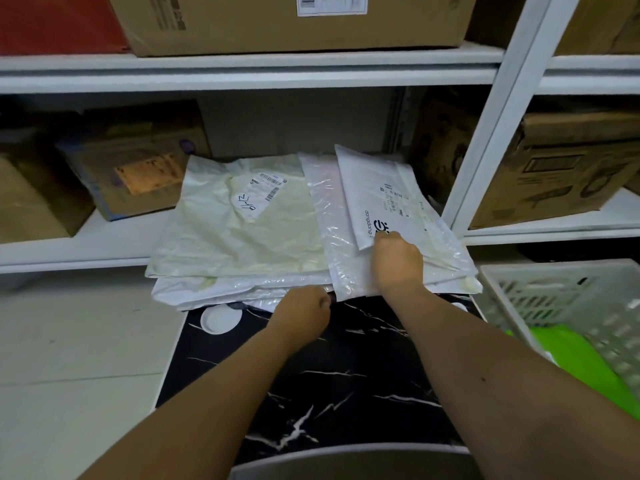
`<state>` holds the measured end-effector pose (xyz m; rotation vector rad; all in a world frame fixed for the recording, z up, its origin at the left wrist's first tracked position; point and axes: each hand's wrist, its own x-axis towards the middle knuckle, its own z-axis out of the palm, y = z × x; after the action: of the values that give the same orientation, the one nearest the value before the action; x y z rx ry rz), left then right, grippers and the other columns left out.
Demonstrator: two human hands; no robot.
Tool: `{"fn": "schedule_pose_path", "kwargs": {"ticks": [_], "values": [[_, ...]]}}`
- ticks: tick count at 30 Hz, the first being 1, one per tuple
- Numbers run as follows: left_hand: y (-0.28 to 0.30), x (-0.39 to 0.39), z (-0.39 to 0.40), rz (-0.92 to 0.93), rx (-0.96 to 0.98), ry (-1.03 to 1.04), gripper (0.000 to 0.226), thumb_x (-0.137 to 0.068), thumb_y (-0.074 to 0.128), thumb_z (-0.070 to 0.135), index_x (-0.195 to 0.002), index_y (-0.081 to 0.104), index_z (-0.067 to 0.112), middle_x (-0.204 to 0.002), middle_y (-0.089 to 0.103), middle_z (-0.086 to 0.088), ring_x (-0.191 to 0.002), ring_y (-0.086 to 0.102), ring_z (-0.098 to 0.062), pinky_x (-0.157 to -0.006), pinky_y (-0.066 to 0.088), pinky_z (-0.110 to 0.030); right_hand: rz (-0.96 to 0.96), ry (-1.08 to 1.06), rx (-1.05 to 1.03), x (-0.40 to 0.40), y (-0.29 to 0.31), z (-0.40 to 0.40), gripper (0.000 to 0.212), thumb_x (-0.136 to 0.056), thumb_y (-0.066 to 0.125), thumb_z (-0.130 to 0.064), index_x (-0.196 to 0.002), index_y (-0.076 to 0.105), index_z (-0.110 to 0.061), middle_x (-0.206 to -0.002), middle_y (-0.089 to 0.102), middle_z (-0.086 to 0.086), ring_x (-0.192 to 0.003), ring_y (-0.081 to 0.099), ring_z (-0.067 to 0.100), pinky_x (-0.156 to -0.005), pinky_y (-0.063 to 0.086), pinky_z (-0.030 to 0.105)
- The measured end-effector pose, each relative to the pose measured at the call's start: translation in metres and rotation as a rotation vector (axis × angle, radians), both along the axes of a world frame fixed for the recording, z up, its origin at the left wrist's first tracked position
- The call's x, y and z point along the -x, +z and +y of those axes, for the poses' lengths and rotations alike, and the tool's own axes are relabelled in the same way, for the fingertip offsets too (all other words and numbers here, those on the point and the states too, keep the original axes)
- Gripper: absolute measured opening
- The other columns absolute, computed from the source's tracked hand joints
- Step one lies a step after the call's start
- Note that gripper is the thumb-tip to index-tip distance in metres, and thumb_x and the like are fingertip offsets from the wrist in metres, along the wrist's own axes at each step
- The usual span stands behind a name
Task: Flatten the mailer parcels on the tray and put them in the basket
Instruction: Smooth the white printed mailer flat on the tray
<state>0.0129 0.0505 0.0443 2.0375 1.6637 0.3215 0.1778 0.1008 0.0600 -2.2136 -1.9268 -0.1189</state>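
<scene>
Mailer pile sits at frame centre on the far end of the black marble-pattern tray [332, 386], spilling onto the white shelf [86, 249] behind it. Right hand [396, 263] reaches into the right side of the pile, fingers curled on the near edge of the white "dangdang" mailer [384, 199]; that one lies tilted on top of a glossy white poly mailer [332, 230]. Left hand [304, 315] is at the near edge of the stack, just left of the right hand, fingers curled; looks like it pinches a lower mailer's edge, but can't tell for sure. Cream mailer [239, 233] with barcode label and handwritten marks lies flat, centre-left, over more white mailers. White round disc [220, 320] on the tray, left of the left hand. Grey slotted basket [554, 296] at right edge of frame, beside the tray, with a bright green mailer [571, 362] inside. Cardboard boxes [131, 161] on shelves behind.
</scene>
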Motion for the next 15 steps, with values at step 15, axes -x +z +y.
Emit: {"fn": "schedule_pose_path", "kwargs": {"ticks": [15], "values": [[0.078, 0.001, -0.058, -0.833, 0.446, 0.567, 0.055, -0.102, 0.023, 0.047, -0.136, 0.037, 0.006, -0.09, 0.063, -0.015, -0.075, 0.063, -0.026, -0.064, 0.048, -0.032, 0.186, 0.233, -0.533, -0.035, 0.077, -0.111, 0.03, -0.083, 0.054, 0.011, -0.107, 0.066, -0.002, -0.109, 0.064, 0.015, -0.09, 0.063, 0.037, -0.077, 0.053, 0.042]]}}
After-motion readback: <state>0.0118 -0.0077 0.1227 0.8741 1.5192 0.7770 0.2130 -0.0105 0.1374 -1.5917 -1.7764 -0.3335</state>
